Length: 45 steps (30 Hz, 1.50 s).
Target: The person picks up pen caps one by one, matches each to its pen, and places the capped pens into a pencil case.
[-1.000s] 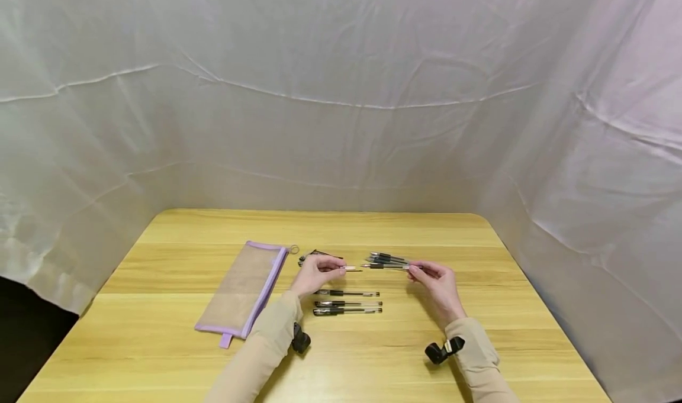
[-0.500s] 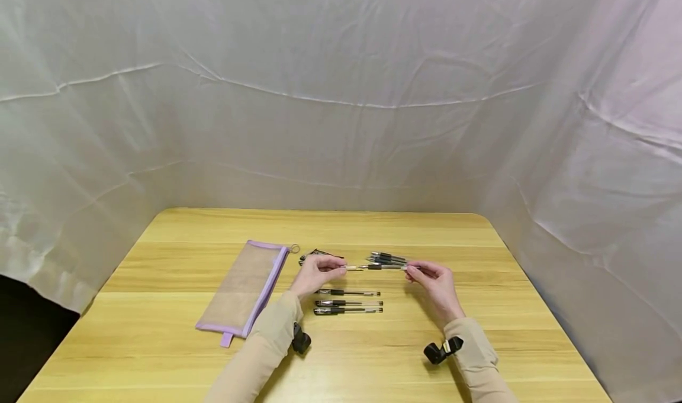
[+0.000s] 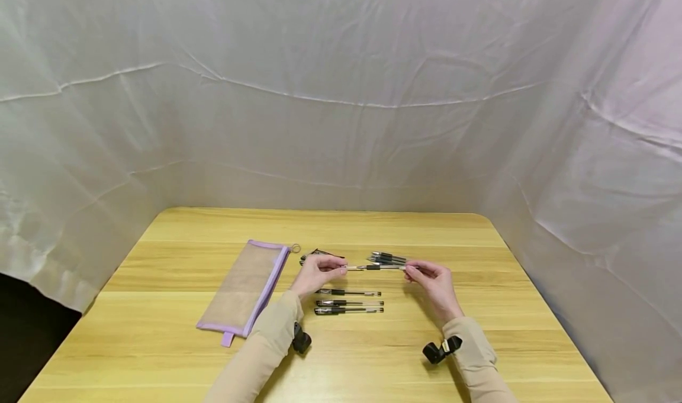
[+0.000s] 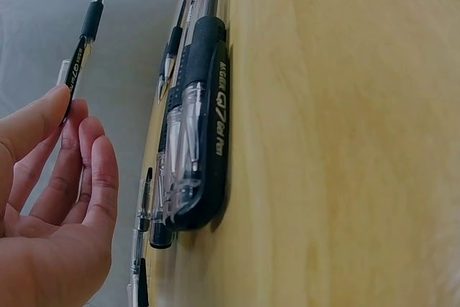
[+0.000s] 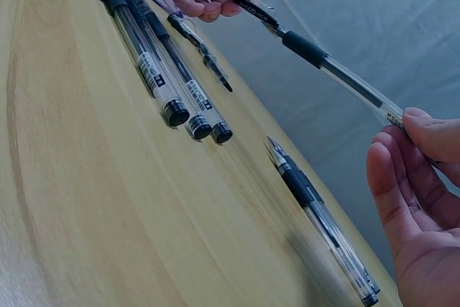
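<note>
Above the middle of the bench (image 3: 511, 344), one gel pen (image 5: 305, 48) is held between the two hands, roughly level and lifted off the wood. The left hand (image 3: 318, 276) pinches a clear cap with black clip (image 5: 256, 11), while the right hand (image 3: 437, 284) pinches the rear end of the pen; in both, the other fingers bend loosely. I think each part is taken near its outer end so that the cap's mouth and the pen's tip can stand free in one line; the tip is at the cap, but how deep it sits I cannot tell. Nearer to the person, three capped pens (image 3: 335, 303) lie parallel, perhaps so that they do not mix with the uncapped pens (image 5: 298, 185) beyond the held one, whose bare tips point to the left. Just beyond the left hand are some small dark pieces (image 5: 192, 37), probably loose caps, partly hidden. The mesh pouch with purple edges (image 3: 242, 290) lies flat at the left, which seems to leave working room for both hands.
</note>
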{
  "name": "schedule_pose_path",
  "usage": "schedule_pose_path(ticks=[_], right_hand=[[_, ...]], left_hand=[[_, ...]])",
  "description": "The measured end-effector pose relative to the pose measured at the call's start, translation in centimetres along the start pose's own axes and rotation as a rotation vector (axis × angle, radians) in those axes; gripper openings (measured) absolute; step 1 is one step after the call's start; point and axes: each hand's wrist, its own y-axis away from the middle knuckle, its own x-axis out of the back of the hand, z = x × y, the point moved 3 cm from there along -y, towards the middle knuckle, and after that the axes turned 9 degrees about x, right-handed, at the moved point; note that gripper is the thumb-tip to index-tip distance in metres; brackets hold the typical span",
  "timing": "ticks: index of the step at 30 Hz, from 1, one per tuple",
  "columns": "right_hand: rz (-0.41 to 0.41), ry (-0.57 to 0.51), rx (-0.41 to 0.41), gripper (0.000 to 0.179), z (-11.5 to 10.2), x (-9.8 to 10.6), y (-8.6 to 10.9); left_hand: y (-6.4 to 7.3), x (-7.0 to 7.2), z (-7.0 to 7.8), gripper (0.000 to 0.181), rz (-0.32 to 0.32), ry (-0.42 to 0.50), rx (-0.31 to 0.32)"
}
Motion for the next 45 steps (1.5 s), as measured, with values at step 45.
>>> schedule_pose_path(ticks=[45], right_hand=[[-0.02, 0.032, -0.002, 0.042, -0.72, 0.46, 0.25]], left_hand=[[0.41, -0.04, 0.35, 0.028, -0.002, 0.002, 0.015]])
